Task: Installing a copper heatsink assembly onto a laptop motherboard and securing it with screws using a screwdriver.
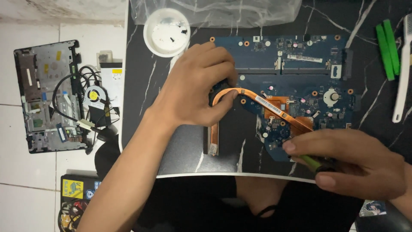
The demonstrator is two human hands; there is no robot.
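Head view, the only one I've got.

Left hand lies flat over the left end of the blue circuit board, fingers curled down; its thumb tip presses the curved bend of the copper heat pipe. So the left grip is bearing on the pipe, not wrapped round it.

Right hand is clenched on a green-handled tool, likely a screwdriver. The tip is hidden under the fingers, so I can't tell what it touches.

Key relation: the pipe's long axis runs diagonally from the bend under the left thumb, down and right to the copper plates near the board's lower edge. The right hand sits just beside that lower-right end and the left hand is at the opposite end. A short leg of the pipe drops from the bend to a finned block at the board's lower left, between the two hands and nearer the left.

Board lies on a dark marbled surface. A white cup with small dark bits inside sits just above the left hand, and green pry tools lie far right. An opened laptop base is on the floor to the left, well apart.
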